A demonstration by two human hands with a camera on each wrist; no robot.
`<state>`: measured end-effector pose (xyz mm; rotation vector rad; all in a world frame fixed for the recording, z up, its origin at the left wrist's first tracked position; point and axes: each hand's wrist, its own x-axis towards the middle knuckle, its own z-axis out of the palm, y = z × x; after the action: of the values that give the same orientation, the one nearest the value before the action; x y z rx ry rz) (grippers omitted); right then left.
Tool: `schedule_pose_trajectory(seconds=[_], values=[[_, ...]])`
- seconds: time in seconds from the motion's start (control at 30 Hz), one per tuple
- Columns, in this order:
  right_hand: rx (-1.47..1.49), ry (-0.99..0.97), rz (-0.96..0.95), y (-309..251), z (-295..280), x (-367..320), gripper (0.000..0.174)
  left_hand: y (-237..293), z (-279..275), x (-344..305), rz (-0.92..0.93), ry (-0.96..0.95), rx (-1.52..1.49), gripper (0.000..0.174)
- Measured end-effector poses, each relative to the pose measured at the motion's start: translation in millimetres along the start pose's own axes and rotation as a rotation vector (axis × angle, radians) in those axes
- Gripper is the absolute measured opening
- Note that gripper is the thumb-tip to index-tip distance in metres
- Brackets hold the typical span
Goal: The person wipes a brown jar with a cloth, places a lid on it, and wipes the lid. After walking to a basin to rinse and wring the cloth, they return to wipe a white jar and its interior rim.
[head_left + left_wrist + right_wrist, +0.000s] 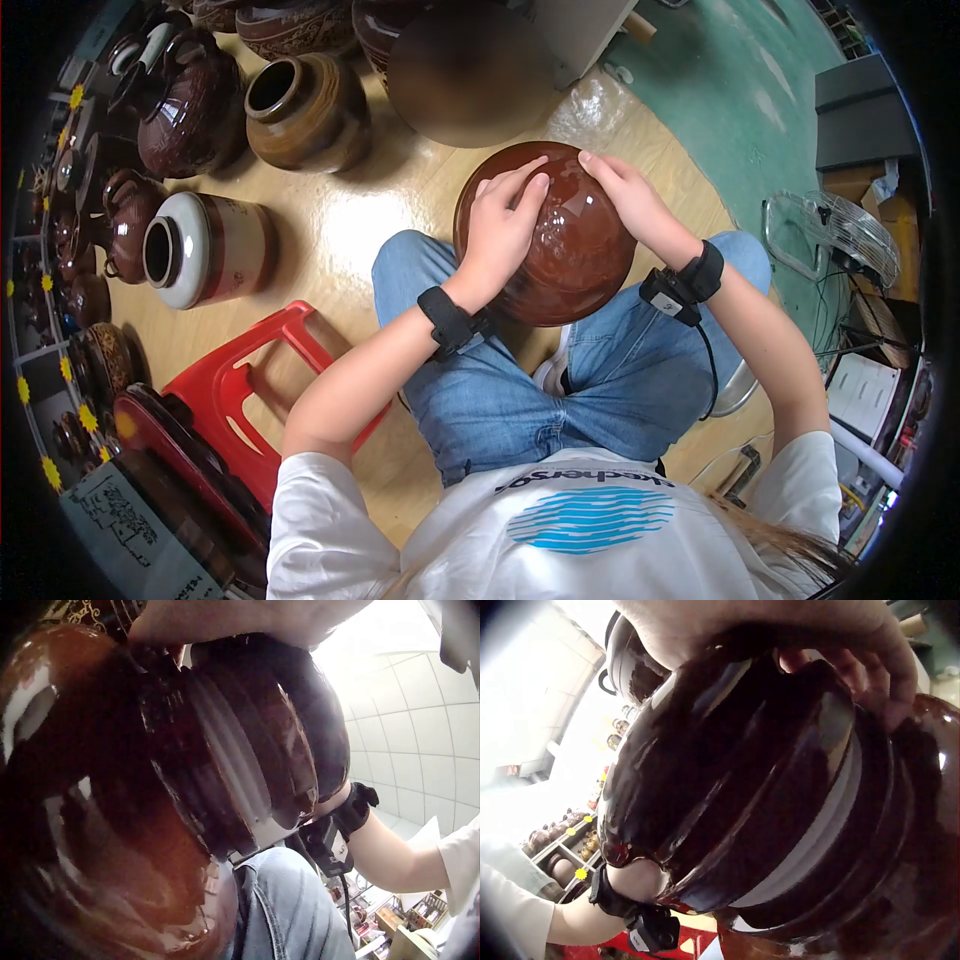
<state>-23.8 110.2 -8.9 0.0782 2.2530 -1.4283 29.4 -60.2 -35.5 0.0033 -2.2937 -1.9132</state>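
In the head view a glossy brown domed lid (575,245) lies between the person's knees. Below it, the wrist views show a wide glazed jar body (165,877) and a ridged neck with a pale band. My left hand (500,220) lies over the lid's left side, index finger and thumb across the dome. From the right, my right hand (635,200) grips the lid. Its fingers (889,675) bend over the edge toward the neck in the right wrist view. Most of the left fingers' far ends are hidden.
A red plastic stool (235,380) stands at left. Beyond it are a white-and-brown jar (235,250), an olive-brown pot (320,110) and dark jars (190,120). A metal fan (850,235) stands at right on green floor. Shelves of pottery line the far left.
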Motion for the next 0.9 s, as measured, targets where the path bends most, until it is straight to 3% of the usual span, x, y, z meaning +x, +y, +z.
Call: schedule_pose_trajectory(seconds=[0.47, 0.9], values=[[-0.003, 0.057, -0.042, 2, 2, -3, 0.05, 3, -1, -2, -0.043, -0.022, 0.0, 0.027], [-0.058, 0.117, -0.08, 4, 6, -3, 0.049, -7, 1, -3, 0.044, 0.073, 0.005, 0.024]])
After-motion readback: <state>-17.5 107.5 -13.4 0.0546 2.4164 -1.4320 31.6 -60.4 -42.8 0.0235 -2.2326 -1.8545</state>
